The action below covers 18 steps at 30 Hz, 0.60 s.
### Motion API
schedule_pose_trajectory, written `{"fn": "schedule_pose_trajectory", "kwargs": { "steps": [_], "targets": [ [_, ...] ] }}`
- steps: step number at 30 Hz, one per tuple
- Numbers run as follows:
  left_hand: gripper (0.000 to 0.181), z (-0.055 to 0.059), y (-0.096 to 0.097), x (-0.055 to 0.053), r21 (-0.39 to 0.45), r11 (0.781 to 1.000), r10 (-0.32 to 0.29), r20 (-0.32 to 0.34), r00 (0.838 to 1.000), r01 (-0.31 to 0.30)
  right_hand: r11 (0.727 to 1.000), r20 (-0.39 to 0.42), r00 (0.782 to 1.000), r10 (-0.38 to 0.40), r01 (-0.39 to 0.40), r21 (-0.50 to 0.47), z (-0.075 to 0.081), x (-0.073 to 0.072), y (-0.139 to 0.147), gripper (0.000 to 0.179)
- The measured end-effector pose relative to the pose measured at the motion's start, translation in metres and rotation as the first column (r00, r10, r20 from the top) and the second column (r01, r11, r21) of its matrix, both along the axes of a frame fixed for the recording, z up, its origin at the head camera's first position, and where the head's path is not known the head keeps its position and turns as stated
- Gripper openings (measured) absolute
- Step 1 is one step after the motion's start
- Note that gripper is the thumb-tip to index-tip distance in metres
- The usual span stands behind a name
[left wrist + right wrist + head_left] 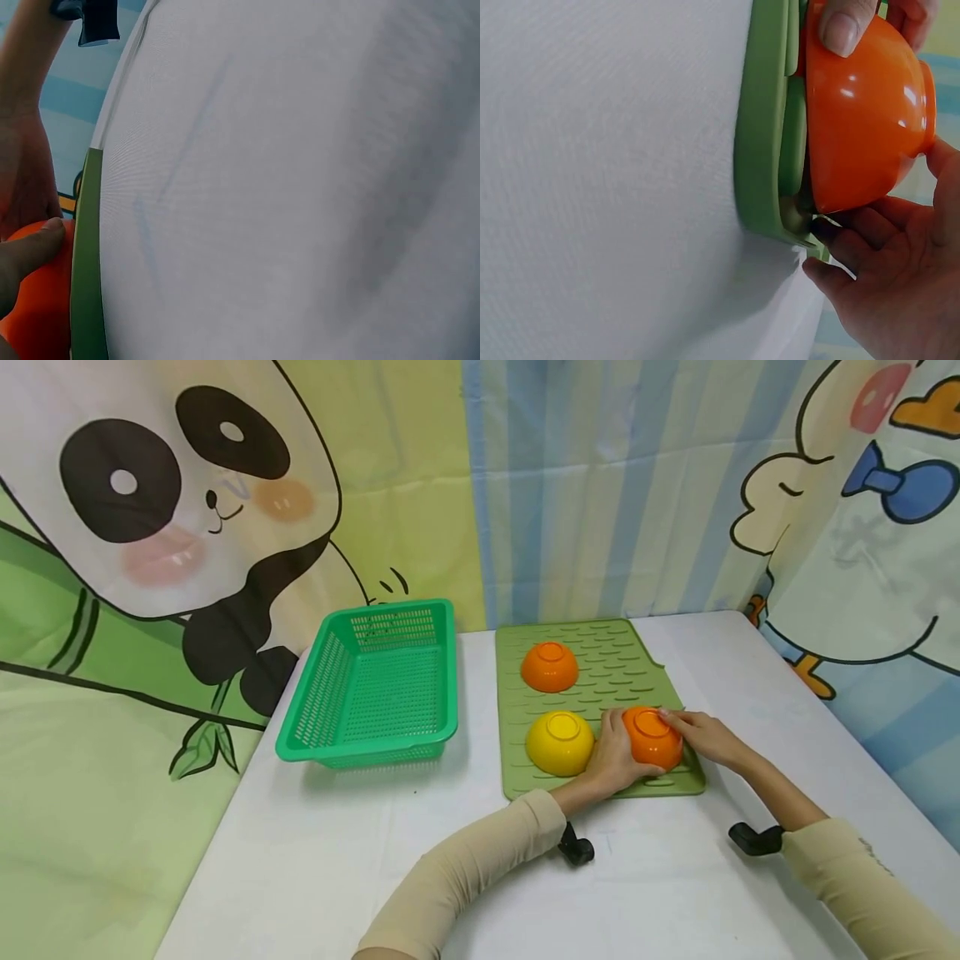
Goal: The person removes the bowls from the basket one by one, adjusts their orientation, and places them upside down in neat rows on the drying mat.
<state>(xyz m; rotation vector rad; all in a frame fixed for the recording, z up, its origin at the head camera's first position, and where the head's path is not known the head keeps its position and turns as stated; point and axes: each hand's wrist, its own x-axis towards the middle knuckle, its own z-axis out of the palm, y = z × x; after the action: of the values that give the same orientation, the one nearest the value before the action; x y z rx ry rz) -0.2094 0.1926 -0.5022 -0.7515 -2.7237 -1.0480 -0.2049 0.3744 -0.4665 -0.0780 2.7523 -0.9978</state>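
Note:
An orange bowl [651,745] sits upside down near the front right corner of a green drying mat [600,693]. My left hand [617,758] grips it from the left, with the thumb across the near side. On the opposite side, my right hand [708,737] holds the same bowl; the right wrist view shows its thumb at the foot ring and its fingers [866,225] curled by the rim. Just left of my left hand stands an upturned yellow bowl [558,745]. Behind these, another orange bowl [550,668] also lies upside down on the mat.
A green plastic basket [390,752] with perforated walls stands left of the mat on the white-covered table [337,852]. Cartoon-printed curtains [555,493] hang behind and beside the table. Black camera mounts [756,840] are worn at both wrists.

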Motion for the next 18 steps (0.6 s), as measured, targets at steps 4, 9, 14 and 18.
{"fn": "schedule_pose_trajectory", "kwargs": {
  "steps": [4, 9, 14, 18],
  "targets": [
    [0.100, -0.001, 0.000, 0.000, 0.000, 1.000, 0.001, -0.006, 1.000, -0.001, 1.000, -0.002, 1.000, -0.012, 0.012, -0.010, -0.003, 0.000, 0.000, 0.075],
    [0.100, -0.003, 0.001, 0.000, 0.018, 1.000, -0.007, 0.002, 1.000, 0.007, 0.999, -0.013, 0.999, -0.036, 0.036, -0.032, -0.004, 0.001, 0.000, 0.076],
    [0.100, -0.005, 0.001, 0.000, 0.030, 0.999, -0.022, -0.008, 1.000, 0.022, 0.997, -0.050, 0.997, -0.060, 0.058, -0.045, -0.008, 0.003, -0.001, 0.073],
    [0.100, -0.006, -0.001, 0.001, 0.014, 1.000, -0.023, -0.011, 1.000, 0.024, 0.995, -0.065, 0.995, -0.073, 0.069, -0.069, -0.013, 0.004, -0.002, 0.072]
  ]
}}
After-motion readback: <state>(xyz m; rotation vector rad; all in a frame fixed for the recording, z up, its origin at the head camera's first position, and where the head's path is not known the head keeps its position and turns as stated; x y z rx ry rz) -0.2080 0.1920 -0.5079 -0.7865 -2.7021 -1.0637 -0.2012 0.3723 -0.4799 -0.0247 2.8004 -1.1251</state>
